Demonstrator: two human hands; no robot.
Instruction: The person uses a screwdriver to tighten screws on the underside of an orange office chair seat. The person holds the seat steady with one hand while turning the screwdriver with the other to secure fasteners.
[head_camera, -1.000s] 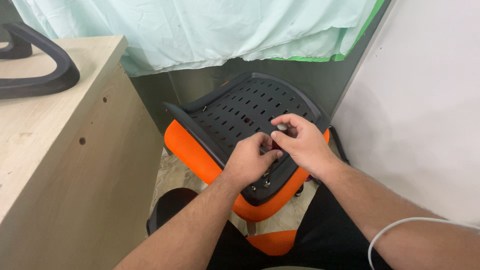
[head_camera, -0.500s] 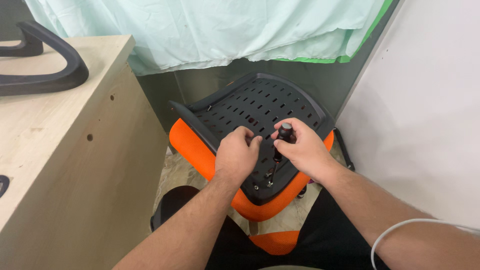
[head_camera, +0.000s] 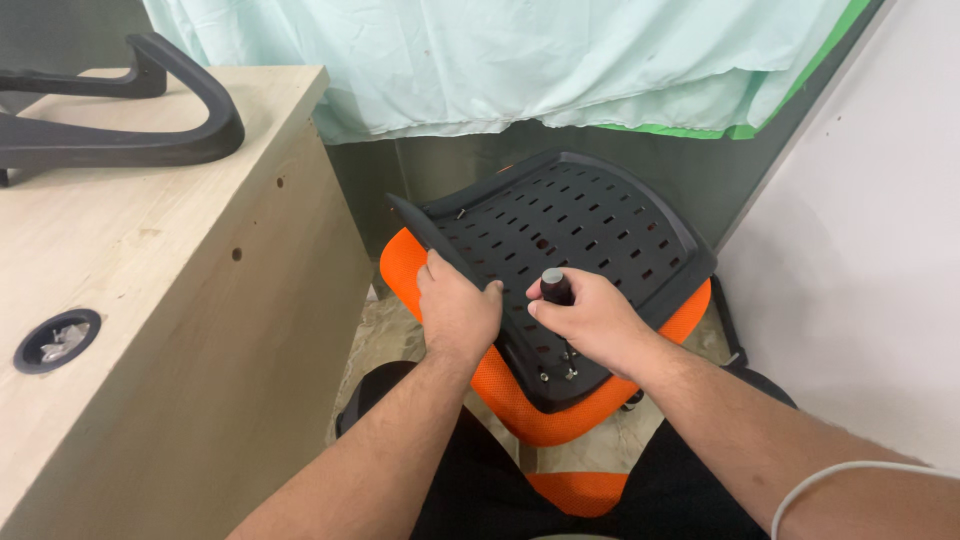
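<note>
A chair seat (head_camera: 560, 260) sits upside down in the middle of the view, resting on the person's lap. Its black plastic base with many small slots faces up, and the orange cushion (head_camera: 520, 400) shows under it at 6 o'clock.

The left hand (head_camera: 455, 315) grips the black edge of the seat at 9 o'clock, with the fingers wrapped tight around the rim. The right hand (head_camera: 590, 320) is closed around the dark handle of a screwdriver (head_camera: 553, 285). The tool stands almost straight up, and its round top pokes out above the fist. Its tip is hidden behind the hand, near some small screws (head_camera: 560, 372) in the black base at 6 o'clock.

A white cable (head_camera: 850, 475) lies over the right arm at 4 o'clock.

At 9 o'clock stands a light wooden desk (head_camera: 180, 330) with a round hole in its top. A black chair armrest (head_camera: 120, 130) lies on the desk at 10 o'clock. A pale green cloth (head_camera: 520, 60) hangs at 12 o'clock.
</note>
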